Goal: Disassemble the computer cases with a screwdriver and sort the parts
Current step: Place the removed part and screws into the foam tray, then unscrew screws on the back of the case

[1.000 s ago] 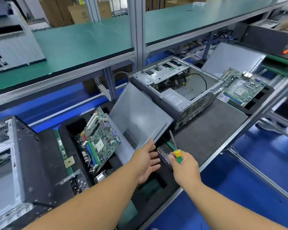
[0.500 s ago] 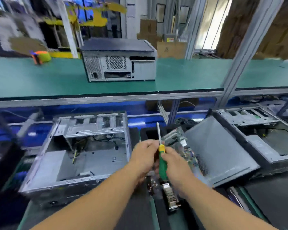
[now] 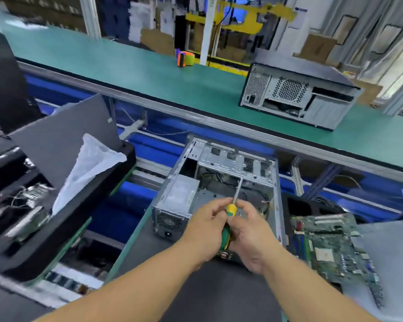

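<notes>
1. Two hands meet at the centre of my view: the left hand (image 3: 211, 223) and the right hand (image 3: 248, 231) both have their fingers curled round the screwdriver (image 3: 229, 216), left at 9 o'clock of the handle, right at 3 o'clock. Half a second ago they gripped it the same way, so the hold is unchanged.
2. The screwdriver's green-and-yellow handle sits between my palms, and its shaft points toward 12 o'clock over the open computer case (image 3: 221, 182).
3. That open case now lies straight ahead under my hands; in the earlier frame it sat off at 9 o'clock, so my view has swung left.
4. Its power supply (image 3: 176, 205) fills the near-left corner, at 10 o'clock from my hands.
5. At 3 o'clock a green motherboard (image 3: 330, 247) lies flat beside the case; earlier it stood just behind my hands.
6. At 9 o'clock, a white bag (image 3: 89, 168) rests against a grey panel (image 3: 56, 135) on a black foam tray (image 3: 63, 226), newly in view.
7. Farther out at 1 o'clock, a closed computer case (image 3: 298, 96) stands on the green shelf (image 3: 149, 73); before it was at 11 o'clock.
8. At 12 o'clock, far back on the shelf, sits an orange-and-green roll (image 3: 185, 58), blurred.
</notes>
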`<act>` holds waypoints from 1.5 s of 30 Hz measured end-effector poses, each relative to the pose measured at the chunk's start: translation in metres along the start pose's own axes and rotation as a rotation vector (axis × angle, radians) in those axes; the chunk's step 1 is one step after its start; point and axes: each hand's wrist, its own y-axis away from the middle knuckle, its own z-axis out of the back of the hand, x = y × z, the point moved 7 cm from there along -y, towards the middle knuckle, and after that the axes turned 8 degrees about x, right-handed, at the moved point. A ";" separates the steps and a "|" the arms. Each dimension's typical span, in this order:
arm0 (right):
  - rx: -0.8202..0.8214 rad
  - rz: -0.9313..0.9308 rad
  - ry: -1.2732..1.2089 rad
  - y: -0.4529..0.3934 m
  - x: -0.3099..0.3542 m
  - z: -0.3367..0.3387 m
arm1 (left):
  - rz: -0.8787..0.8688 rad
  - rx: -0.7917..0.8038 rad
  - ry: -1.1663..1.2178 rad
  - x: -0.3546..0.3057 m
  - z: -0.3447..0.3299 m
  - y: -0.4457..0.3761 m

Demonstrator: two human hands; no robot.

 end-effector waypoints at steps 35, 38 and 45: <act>-0.146 -0.099 0.323 -0.012 -0.101 -0.047 | 0.354 -0.189 0.096 0.097 0.064 0.128; -0.169 -0.089 0.309 -0.014 -0.100 -0.046 | 0.331 -0.160 0.096 0.095 0.066 0.124; -0.216 -0.082 0.257 -0.017 -0.103 -0.042 | 0.314 -0.122 0.109 0.097 0.065 0.118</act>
